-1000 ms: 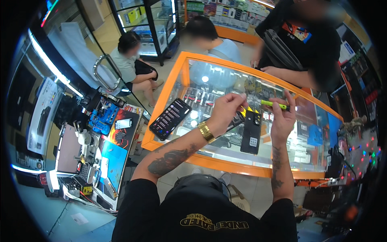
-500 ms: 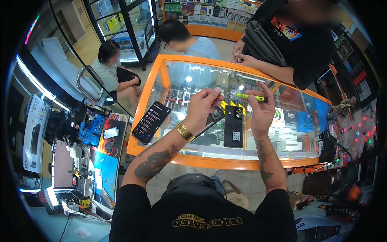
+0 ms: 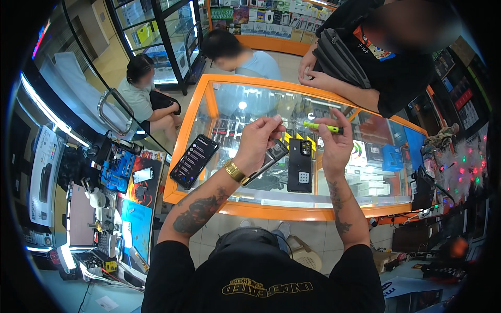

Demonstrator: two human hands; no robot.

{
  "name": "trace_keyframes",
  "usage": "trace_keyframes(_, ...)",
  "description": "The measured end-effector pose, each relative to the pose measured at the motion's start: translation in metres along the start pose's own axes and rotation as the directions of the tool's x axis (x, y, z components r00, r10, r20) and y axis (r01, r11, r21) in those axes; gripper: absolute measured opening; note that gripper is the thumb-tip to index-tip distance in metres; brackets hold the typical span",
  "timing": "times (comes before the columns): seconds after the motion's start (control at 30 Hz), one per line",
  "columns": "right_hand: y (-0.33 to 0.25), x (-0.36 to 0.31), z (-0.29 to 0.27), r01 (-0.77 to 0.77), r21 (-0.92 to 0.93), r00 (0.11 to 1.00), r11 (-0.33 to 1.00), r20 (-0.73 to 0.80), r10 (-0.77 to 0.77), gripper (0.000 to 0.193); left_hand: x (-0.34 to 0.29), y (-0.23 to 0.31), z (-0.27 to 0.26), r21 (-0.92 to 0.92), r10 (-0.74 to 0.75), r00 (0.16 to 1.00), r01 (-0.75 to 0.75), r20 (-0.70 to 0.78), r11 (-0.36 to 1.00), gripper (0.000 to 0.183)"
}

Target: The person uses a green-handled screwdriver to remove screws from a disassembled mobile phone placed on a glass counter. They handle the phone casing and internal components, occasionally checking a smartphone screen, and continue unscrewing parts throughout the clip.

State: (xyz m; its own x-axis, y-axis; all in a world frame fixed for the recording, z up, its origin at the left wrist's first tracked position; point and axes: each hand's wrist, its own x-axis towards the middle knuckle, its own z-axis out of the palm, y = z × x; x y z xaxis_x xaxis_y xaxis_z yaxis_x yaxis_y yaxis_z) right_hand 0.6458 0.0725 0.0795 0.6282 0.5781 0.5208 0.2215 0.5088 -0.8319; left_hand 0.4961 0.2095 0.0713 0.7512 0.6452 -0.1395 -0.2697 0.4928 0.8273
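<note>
My left hand (image 3: pixel 258 141), with a gold watch (image 3: pixel 235 171) at the wrist, is above the glass counter, its thumb and forefinger pinched together. Whatever is between those fingertips is too small to make out. Partly hidden under this hand, a phone with its inner parts exposed (image 3: pixel 271 159) lies at a slant. My right hand (image 3: pixel 336 146) grips a yellow-green screwdriver (image 3: pixel 322 127), which points left toward the pinched fingers. Between the hands sits a black phone back (image 3: pixel 299 164) with a camera block and a pale square sticker. Further left, a phone with a lit screen (image 3: pixel 194 160) rests on the glass.
The glass counter has an orange frame (image 3: pixel 271 209), with boxed goods showing inside. Across it, a person in black (image 3: pixel 360 68) leans on the edge. Two other people sit beyond. At left stands a workbench with a microscope (image 3: pixel 99 201) and a blue mat (image 3: pixel 134 219).
Both hands keep nearly the same pose. The screwdriver tilts slightly differently, its handle a little lower, and the whole view has shifted a little.
</note>
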Motion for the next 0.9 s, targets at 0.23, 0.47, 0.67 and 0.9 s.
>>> trace_keyframes(0.23,-0.0010,-0.0006,-0.0008,-0.013,0.027,0.999,1.000,0.031,0.012,0.049,-0.0013,0.0000,-0.0009,0.017,-0.018,1.000,0.017,0.023,1.000,0.019)
trace_keyframes(0.47,-0.0063,0.0001,-0.0009,0.039,0.062,0.999,0.997,-0.020,-0.037,0.050,0.0010,-0.0009,-0.0053,-0.089,-0.039,0.998,0.043,0.050,0.995,0.022)
trace_keyframes(0.67,-0.0056,-0.0014,-0.0040,0.049,0.004,0.999,0.999,0.020,-0.049,0.051,0.0023,-0.0008,-0.0072,-0.103,-0.056,0.995,0.064,0.080,0.993,0.022)
trace_keyframes(0.9,-0.0030,-0.0013,-0.0049,0.056,0.016,0.997,0.998,0.044,-0.056,0.051,-0.0013,0.0025,-0.0029,-0.078,-0.074,0.995,0.080,0.073,0.994,0.022)
